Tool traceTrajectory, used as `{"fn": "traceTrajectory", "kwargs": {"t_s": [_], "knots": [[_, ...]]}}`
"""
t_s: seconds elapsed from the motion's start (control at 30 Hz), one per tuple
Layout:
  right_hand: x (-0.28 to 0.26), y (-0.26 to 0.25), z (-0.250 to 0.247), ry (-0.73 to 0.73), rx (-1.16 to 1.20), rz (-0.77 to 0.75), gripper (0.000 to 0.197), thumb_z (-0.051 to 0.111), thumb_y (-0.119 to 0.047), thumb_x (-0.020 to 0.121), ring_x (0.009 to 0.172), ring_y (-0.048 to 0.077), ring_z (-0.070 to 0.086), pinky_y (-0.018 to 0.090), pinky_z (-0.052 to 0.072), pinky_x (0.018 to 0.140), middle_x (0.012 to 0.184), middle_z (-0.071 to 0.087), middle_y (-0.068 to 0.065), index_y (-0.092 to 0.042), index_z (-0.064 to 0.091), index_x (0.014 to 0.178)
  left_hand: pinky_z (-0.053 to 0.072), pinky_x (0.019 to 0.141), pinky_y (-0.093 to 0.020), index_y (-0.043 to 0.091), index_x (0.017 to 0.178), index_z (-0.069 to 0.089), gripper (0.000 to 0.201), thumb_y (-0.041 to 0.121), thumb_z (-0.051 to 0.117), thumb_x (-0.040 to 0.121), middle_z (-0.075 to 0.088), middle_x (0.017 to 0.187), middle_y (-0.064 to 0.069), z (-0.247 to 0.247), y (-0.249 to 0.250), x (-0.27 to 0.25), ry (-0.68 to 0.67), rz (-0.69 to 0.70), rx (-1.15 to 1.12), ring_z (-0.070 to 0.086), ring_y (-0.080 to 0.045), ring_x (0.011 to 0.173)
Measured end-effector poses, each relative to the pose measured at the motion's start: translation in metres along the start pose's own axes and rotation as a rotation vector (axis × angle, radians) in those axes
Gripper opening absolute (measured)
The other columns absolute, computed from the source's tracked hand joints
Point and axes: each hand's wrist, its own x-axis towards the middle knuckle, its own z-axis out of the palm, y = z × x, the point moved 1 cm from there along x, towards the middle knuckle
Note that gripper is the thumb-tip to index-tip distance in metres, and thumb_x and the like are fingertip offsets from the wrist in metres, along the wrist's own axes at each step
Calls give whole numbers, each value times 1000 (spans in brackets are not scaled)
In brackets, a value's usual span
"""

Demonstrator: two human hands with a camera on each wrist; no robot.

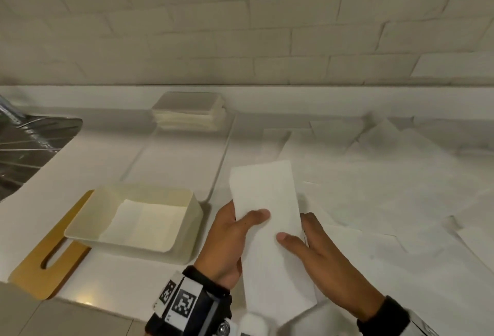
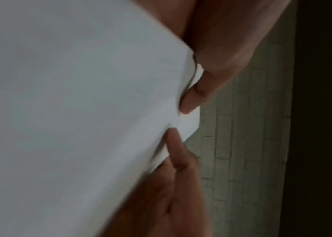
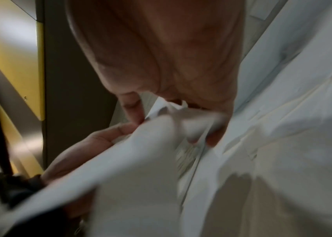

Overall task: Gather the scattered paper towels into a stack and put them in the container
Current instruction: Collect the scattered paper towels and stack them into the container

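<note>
Two hands hold one folded paper towel (image 1: 267,212) above the white counter (image 1: 133,282). At far left lies a yellow board (image 1: 34,269) with a slot handle; on it stands the cream container (image 1: 187,231), a white sheet already lying inside. The left hand (image 1: 227,239) grips the towel's left edge, thumb on top; its wristband (image 1: 184,303) bears black-and-white square codes, with no readable words. The right hand (image 1: 320,255) pinches the right edge. Scattered towels (image 1: 401,188) cover the counter to the right.
</note>
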Motion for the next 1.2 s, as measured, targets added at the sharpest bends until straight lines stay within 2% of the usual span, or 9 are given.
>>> {"fn": "traceTrajectory", "kwargs": {"t_s": [0.3, 0.47, 0.57, 0.7, 0.8, 0.97, 1.07, 1.13, 1.2], "knots": [[12, -1, -7, 67, 2, -156, 26, 53, -16, 100, 107, -1, 63, 18, 53, 86, 114, 64, -23, -31, 47, 121, 56, 97, -52, 23, 124, 68, 34, 26, 67, 89, 76, 118, 3, -14, -5, 4, -54, 68, 368, 72, -20, 110], [26, -14, 0, 96, -6, -230, 36, 50, -4, 98, 106, 1, 63, 23, 56, 84, 111, 64, -23, -31, 44, 122, 54, 93, -18, 23, 131, 60, 31, 14, 55, 102, 71, 113, 26, 3, 3, 0, 154, 498, 673, 65, 9, 107], [43, -21, -1, 105, 35, -239, 39, 43, 2, 97, 102, -1, 63, 16, 53, 80, 112, 62, -15, -29, 42, 121, 47, 86, -6, 26, 127, 59, 27, 16, 55, 102, 70, 111, 30, 12, 1, -1, 204, 569, 658, 64, 11, 105], [48, 13, 5, 15, -105, -140, 41, 39, 2, 95, 114, 6, 54, 6, 45, 83, 123, 52, -7, -25, 36, 126, 53, 93, -19, 31, 124, 60, 24, 21, 58, 102, 73, 113, 18, 7, -25, 5, 231, 415, 637, 66, 7, 106], [56, 23, 4, 7, -152, -126, 34, 39, -2, 97, 112, 6, 54, 10, 46, 83, 123, 52, -4, -21, 37, 126, 53, 88, -16, 38, 115, 60, 20, 26, 61, 99, 74, 107, 19, 7, -34, 9, 282, 380, 605, 67, 7, 102], [71, 14, 0, -26, -68, -149, 36, 38, -2, 97, 109, 0, 57, 8, 47, 81, 120, 57, -8, -23, 40, 126, 53, 91, -15, 26, 126, 65, 26, 25, 59, 100, 75, 112, 17, 15, -26, 16, 300, 406, 575, 67, 3, 107], [70, 29, 3, -57, -106, -75, 32, 38, -4, 98, 112, 7, 57, 11, 47, 82, 122, 56, -3, -20, 39, 126, 55, 90, -16, 40, 116, 64, 22, 24, 60, 100, 74, 107, 26, 15, -35, 16, 341, 350, 536, 68, 5, 103], [69, 34, 4, -62, -156, -61, 32, 38, -7, 99, 117, 12, 55, 16, 47, 87, 124, 53, -3, -23, 38, 126, 57, 89, -21, 41, 112, 64, 21, 25, 59, 100, 74, 106, 26, 16, -37, 17, 368, 325, 483, 70, 2, 102], [66, 24, 4, -101, -181, -92, 34, 37, -9, 100, 116, 2, 52, 15, 45, 95, 125, 51, -10, -34, 37, 123, 57, 94, -30, 35, 117, 66, 21, 25, 58, 101, 76, 109, 19, 18, -28, 16, 402, 322, 393, 70, -3, 105]]}}
